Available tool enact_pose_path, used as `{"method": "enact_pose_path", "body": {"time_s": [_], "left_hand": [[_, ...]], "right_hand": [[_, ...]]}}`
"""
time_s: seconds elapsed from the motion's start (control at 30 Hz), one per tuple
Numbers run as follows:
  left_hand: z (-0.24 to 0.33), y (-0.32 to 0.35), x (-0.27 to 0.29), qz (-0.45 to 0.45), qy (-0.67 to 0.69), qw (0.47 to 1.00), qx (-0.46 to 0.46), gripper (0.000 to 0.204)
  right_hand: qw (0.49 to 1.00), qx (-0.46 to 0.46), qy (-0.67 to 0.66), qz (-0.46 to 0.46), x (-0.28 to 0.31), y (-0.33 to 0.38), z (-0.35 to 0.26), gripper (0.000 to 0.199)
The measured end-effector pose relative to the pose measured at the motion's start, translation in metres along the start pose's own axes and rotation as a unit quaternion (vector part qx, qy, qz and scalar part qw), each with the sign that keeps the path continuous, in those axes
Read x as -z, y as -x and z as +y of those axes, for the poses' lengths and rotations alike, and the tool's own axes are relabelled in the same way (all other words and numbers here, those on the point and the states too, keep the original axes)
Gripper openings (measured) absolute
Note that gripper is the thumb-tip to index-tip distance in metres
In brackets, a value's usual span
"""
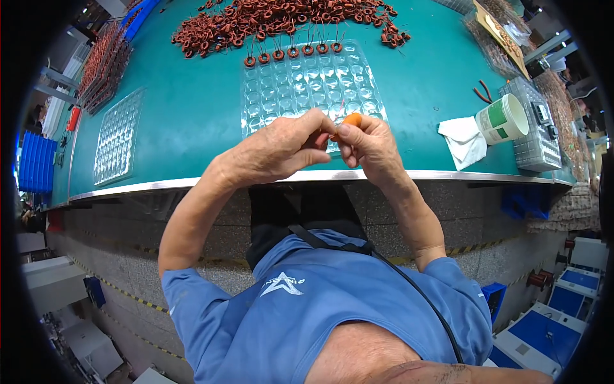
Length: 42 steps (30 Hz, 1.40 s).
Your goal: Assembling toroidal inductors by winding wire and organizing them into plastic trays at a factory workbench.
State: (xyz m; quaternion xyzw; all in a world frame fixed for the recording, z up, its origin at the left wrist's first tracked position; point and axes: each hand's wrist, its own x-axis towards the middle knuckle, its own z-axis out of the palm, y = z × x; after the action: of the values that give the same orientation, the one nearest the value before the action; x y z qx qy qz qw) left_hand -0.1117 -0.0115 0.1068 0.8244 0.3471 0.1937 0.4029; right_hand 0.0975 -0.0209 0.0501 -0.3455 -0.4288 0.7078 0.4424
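Observation:
My left hand (272,146) and my right hand (376,146) meet over the near edge of a clear blister tray (251,121). Between their fingertips is a small reddish-brown ring coil (333,137), mostly hidden by the fingers; a thin wire seems to stick up from it. The right thumb and index finger pinch it, the index wearing an orange finger cot (352,120). The left fingers are curled in against its other side, with the left thumb lower. Along the tray's far row sit several ring coils (293,52), their wire leads pointing away.
A large heap of ring coils (256,25) covers the far table. Another clear tray (120,137) lies at left. To the right are a white cloth (464,142), a tipped white-and-green tub (502,120), pliers with dark red handles (483,91) and stacked clear trays (537,144). The table's metal edge (435,174) runs nearest me.

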Motion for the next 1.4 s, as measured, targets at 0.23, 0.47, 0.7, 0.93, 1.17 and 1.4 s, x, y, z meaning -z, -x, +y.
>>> {"method": "enact_pose_path", "body": {"time_s": [0.23,0.47,0.7,0.93,1.17,1.4], "left_hand": [[-0.001,-0.002,-0.009,0.002,-0.095,0.996,0.0,0.036],[-0.009,-0.002,-0.033,0.14,0.289,0.945,-0.055,0.036],[-0.02,0.001,-0.047,0.131,0.41,0.897,-0.099,0.02],[-0.022,0.009,-0.049,0.171,0.184,0.968,0.019,0.019],[-0.038,0.008,-0.066,0.197,0.317,0.927,0.041,0.014],[-0.038,0.01,-0.06,0.235,0.458,0.857,-0.016,0.008]], "right_hand": [[0.992,0.067,0.098,0.039,0.0,0.003,0.002,0.023],[0.942,0.245,0.183,0.141,-0.021,0.023,-0.014,0.016],[0.97,0.193,0.122,0.077,-0.013,0.009,-0.006,0.02],[0.886,0.32,0.303,0.146,-0.024,0.009,0.013,0.016],[0.875,0.308,0.358,0.103,-0.024,0.0,0.006,0.013],[0.968,0.208,0.094,0.104,-0.007,-0.001,0.003,0.051]]}}
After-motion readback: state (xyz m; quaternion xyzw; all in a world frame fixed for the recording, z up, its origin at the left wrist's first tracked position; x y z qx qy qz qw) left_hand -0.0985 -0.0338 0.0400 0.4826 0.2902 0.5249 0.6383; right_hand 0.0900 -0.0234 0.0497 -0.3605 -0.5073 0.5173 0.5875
